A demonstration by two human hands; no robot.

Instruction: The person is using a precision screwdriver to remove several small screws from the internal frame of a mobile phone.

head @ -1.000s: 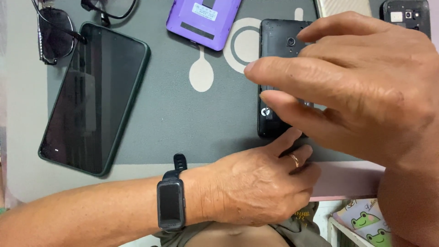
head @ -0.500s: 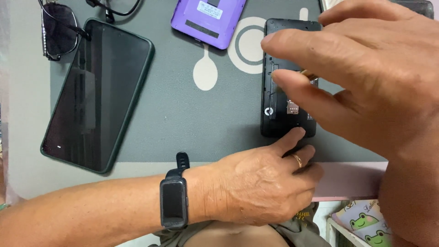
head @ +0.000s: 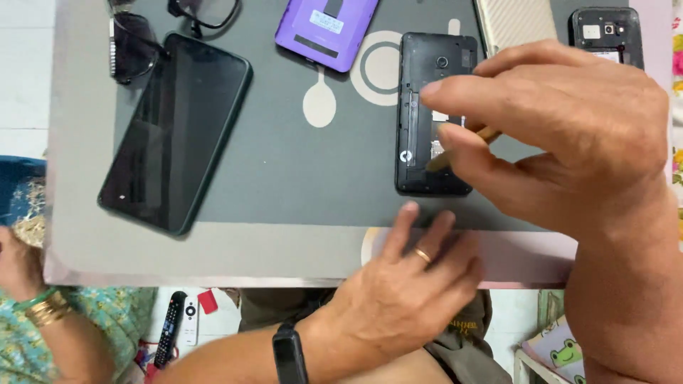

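The left hand (head: 405,284) rests open, fingers flat on the worktop (head: 213,249) edge. Just beyond, the right hand (head: 562,135) pinches a thin wooden stick (head: 455,151), its tip inside the opened black phone (head: 432,114), which lies back-up on the grey mat (head: 299,171).

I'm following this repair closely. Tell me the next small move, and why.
Probably press the tool tip gently into the open phone. The right hand holds it there, and the left hand rests at the mat edge below the phone.
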